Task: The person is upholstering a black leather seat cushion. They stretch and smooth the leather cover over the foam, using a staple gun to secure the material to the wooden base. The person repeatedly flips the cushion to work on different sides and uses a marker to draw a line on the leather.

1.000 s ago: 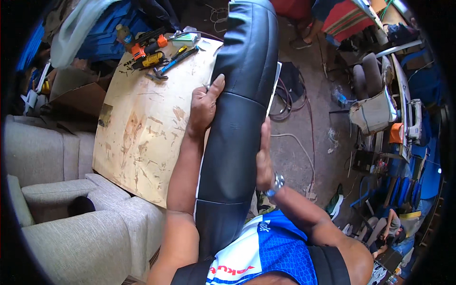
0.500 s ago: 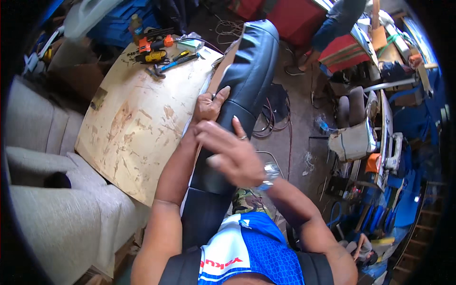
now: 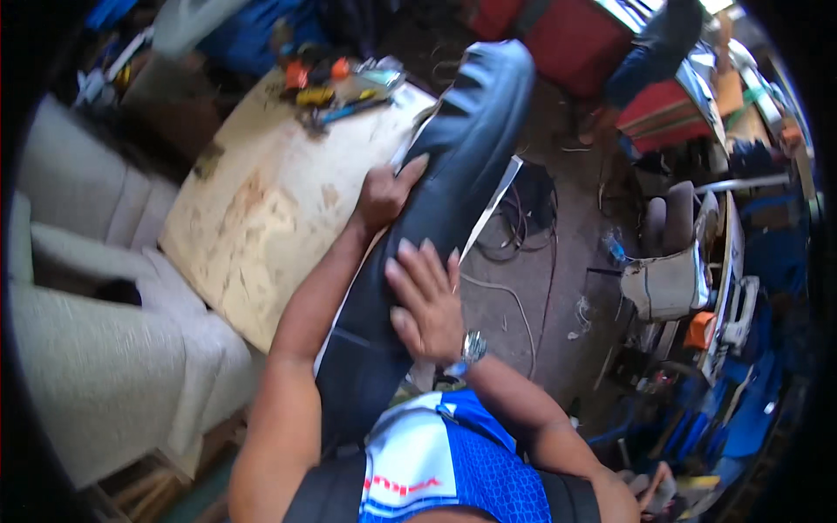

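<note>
While both hands are on the long black pad (image 3: 453,179), we see it lying aslant along the R edge of the wooden table (image 3: 305,161), its far end past the far R corner, its near end up against the blue-&-white shirt (image 3: 488,453). Whether the table bears its weight, we can't tell. The L hand (image 3: 384,196) is at the pad's L side, by the table's R edge: thumb laid on the black cover, other fingers curled tight, grasping that side; the fingertips are hidden. The R hand (image 3: 429,301) is released, i.e. palm down on the pad's upper face, nearer the body than the L, fingers slightly spread. We note a watch (image 3: 474,346) on the R wrist. Along the pad's R side a white strip (image 3: 499,192) shows. Near the table's far edge, blurred, we find a tool w/ a blue handle (image 3: 353,110), a yellow tool (image 3: 314,96) just beside it & an orange tool (image 3: 297,73) behind. A clear packet (image 3: 388,77) lies by the far R corner. Grey sofa seating (image 3: 96,366) stands beside the table's L & near edges. On the floor (image 3: 567,261), R of the pad, we see a pale cord (image 3: 526,322).
</note>
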A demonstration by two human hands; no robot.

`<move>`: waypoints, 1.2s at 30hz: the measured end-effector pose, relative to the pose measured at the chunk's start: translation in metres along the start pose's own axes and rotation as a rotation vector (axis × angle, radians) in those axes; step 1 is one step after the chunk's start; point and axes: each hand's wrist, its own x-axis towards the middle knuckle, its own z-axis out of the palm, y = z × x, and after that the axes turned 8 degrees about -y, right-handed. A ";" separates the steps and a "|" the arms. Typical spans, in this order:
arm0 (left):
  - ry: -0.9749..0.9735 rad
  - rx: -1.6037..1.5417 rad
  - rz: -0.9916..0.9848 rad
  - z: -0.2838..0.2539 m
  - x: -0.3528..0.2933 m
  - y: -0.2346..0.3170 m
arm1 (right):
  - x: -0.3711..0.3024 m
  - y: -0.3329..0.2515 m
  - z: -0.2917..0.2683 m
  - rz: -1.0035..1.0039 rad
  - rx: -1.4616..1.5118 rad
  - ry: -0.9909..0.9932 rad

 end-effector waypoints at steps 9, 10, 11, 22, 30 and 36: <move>-0.226 -0.177 -0.282 -0.036 0.008 0.039 | -0.081 0.257 0.051 0.072 0.134 -0.092; -0.219 -0.094 -0.229 -0.027 0.000 0.029 | -0.082 0.303 0.058 0.247 0.105 -0.013; -0.166 -0.235 -0.275 -0.022 -0.003 0.039 | -0.079 0.330 0.044 0.318 0.037 0.193; -0.270 -0.375 -0.442 -0.011 0.002 0.093 | 0.362 0.347 -0.328 -0.349 0.227 0.713; -0.249 -0.303 -0.308 0.005 0.009 0.091 | 0.547 0.266 -0.223 -0.652 0.184 0.302; -0.269 -0.372 -0.340 0.005 0.004 0.088 | 0.566 0.253 -0.062 -0.533 -0.088 -0.352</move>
